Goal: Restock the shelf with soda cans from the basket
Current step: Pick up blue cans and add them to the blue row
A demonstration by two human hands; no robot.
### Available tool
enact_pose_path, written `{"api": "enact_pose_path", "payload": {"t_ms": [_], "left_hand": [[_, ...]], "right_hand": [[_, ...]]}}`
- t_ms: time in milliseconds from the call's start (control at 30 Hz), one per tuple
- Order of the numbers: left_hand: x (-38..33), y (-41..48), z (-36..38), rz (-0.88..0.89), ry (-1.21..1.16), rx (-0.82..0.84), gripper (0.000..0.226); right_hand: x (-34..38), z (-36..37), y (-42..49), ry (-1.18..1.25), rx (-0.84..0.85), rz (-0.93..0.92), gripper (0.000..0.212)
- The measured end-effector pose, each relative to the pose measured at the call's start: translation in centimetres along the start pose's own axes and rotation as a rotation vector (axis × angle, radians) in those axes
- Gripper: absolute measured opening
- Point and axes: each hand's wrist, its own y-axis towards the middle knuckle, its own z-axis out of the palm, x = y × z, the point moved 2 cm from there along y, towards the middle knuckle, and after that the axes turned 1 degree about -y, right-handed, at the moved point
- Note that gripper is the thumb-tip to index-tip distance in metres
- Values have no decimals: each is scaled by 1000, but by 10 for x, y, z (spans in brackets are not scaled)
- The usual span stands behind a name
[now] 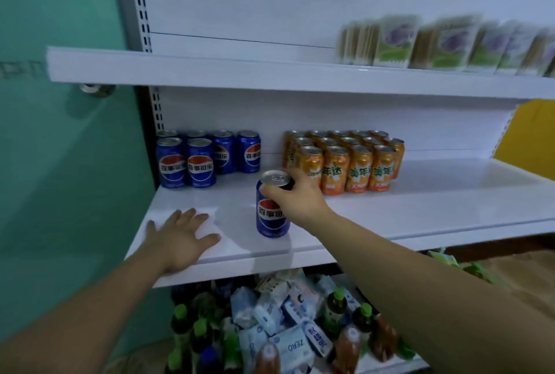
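Left hand (180,238) flat, empty, on shelf (390,208) front; right hand (295,193) fingers closed round blue can (270,214).
Best slid upright toward blue cans (207,157) at eleven o'clock, label forward.

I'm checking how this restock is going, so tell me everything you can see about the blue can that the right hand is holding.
The blue can is a metal soda can with a red, white and blue round logo and white Chinese characters facing the camera. Its silver top, pull tab unopened, shows at the upper end. It stands upright on the white middle shelf, near the front edge, apart from the blue cans at the back left and the orange cans at the back right. The right hand grips its top rim from the right, fingers wrapped around it.
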Motion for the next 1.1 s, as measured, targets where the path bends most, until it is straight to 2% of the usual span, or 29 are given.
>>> {"api": "enact_pose_path", "payload": {"t_ms": [300,400,600,833,933,1033,1100], "left_hand": [[3,5,5,10,24,-9,74],[3,5,5,11,25,-11,74],[4,5,6,7,26,-14,73],[6,5,6,4,20,-4,72],[5,4,5,1,20,-1,72],[4,3,4,3,18,-1,72],[4,3,4,5,13,-9,73]], "right_hand": [[10,64,86,-10,28,-49,33],[12,81,117,-68,17,-68,41],[9,109,163,-27,21,-83,61],[9,120,182,-26,12,-95,58],[9,121,181,-44,7,-94,65],[15,121,173,-325,-30,-251,88],[22,125,168,-523,-33,-373,96]]}}
